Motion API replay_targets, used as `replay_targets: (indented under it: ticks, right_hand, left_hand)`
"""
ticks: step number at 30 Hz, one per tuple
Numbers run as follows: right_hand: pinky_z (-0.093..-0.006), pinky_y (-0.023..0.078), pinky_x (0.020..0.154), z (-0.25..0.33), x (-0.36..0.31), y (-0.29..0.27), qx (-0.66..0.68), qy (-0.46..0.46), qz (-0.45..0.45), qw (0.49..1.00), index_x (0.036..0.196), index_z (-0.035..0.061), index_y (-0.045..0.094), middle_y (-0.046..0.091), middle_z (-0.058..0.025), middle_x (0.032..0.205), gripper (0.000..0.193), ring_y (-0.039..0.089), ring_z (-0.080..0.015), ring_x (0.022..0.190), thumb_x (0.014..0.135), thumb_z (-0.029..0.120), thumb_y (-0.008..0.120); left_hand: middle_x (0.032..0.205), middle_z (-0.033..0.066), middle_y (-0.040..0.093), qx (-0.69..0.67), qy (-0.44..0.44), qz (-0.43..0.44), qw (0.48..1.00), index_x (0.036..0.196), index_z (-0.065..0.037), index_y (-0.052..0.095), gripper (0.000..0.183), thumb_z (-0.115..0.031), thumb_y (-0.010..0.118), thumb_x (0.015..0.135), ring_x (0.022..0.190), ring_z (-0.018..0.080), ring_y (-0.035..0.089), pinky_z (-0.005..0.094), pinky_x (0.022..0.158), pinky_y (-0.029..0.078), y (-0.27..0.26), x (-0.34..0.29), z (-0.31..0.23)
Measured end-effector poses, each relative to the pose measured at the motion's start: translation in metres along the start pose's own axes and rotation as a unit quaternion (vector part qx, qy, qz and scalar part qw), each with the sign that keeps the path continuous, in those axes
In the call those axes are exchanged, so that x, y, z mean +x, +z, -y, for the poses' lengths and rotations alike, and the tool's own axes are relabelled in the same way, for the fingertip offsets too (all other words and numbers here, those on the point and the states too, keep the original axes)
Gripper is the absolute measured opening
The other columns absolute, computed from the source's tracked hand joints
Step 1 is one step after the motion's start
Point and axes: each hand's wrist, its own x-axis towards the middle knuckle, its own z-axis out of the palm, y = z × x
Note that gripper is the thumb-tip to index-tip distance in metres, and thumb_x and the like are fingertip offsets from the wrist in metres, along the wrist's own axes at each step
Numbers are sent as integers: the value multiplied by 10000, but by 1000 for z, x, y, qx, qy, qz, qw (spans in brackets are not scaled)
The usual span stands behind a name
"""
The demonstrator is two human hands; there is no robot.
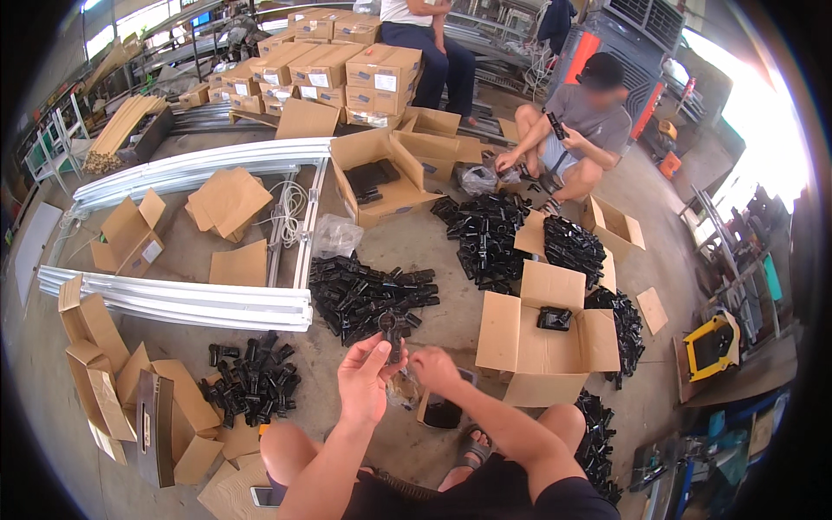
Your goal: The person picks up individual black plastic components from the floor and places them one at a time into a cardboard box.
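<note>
My left hand (pixel 364 381) is raised in front of me, closed on a black plastic clamp-like part (pixel 392 334) with a round ring at its top. Just to the right, my right hand (pixel 436 370) is curled close to that part, its fingers drawn together and slightly blurred; whatever they hold is too small to make out. Below it on the floor sits a small open box (pixel 444 411) with dark contents, beside a clear plastic bag (pixel 402 390). Beyond my hands lies a heap of similar black parts (pixel 364 295).
An open cardboard box (pixel 548 347) with a black bundle inside stands at right. More black parts (pixel 253 381) lie at left, near torn cartons (pixel 186 399). A white metal frame (pixel 173 299) spans the left floor. Opposite, a seated co-worker (pixel 589 121) handles a black part.
</note>
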Motion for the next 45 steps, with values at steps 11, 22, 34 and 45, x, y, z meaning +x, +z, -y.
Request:
replay_targets:
  ticks: [11, 22, 34, 45]
  right_hand:
    - [-294, 534, 698, 102, -43, -186, 255, -23, -212, 943, 1061, 28, 712, 691, -100, 935, 169, 677, -202, 789, 909, -29, 663]
    - [-309, 553, 681, 93, -52, -169, 266, -58, -234, 933, 1069, 35, 712, 703, -108, 969, 189, 687, -211, 818, 896, -37, 691]
    - [-320, 533, 674, 86, -42, -155, 243, -91, -263, 929, 1030, 20, 719, 701, -101, 971, 183, 650, -239, 837, 865, -58, 714]
    - [-347, 520, 688, 91, -35, -157, 166, -137, -250, 944, 1005, 6, 706, 692, -114, 946, 175, 640, -269, 823, 848, -71, 714]
  left_hand:
    - [1113, 144, 723, 4, -88, 22, 996, 1160, -20, 645, 192, -156, 628, 1026, 992, 234, 722, 352, 881, 609, 16, -24, 39]
    - [1104, 117, 716, 29, -107, 25, 994, 1172, -30, 627, 193, -170, 605, 1041, 1005, 232, 717, 345, 867, 618, 24, -34, 62]
    - [1077, 106, 726, 13, -77, 33, 996, 1145, -26, 649, 154, -114, 629, 1020, 967, 211, 728, 360, 875, 631, 22, -24, 67]
    - [1102, 92, 720, 36, -44, 15, 998, 1133, -6, 669, 154, -26, 662, 980, 963, 179, 716, 385, 861, 640, 21, -23, 59]
